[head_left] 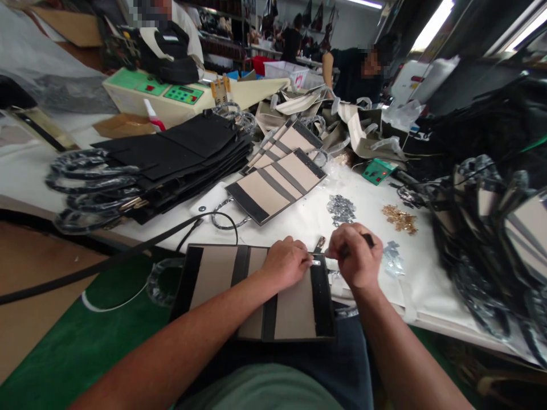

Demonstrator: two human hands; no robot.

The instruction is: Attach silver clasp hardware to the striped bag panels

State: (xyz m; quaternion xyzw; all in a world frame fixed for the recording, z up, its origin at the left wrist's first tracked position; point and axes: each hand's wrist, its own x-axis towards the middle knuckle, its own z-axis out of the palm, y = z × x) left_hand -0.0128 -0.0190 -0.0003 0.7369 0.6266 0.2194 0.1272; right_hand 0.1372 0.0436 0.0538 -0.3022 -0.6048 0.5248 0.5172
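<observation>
A flat bag panel (294, 307) with beige lining and black bands lies across my lap against the table's edge. My left hand (288, 263) rests on its upper part, fingers closed and fingertips at a small silver metal plate (316, 262) on the black end band. Just to the right, my right hand (358, 255) is wrapped round a black-handled tool (368, 240), whose tip points toward that plate; its kind is mostly hidden by the fingers. A gold-coloured metal fitting (320, 244) stands out at the panel's upper edge, between the hands.
Black bag pieces (179, 148) with wrapped handles are stacked at left, beige-lined panels (277, 182) ahead. Silver parts (341, 209) and gold clips (399, 218) lie in piles. More bags (465, 245) crowd the right. A black cable (128, 253) crosses the left; a person (356, 71) works opposite.
</observation>
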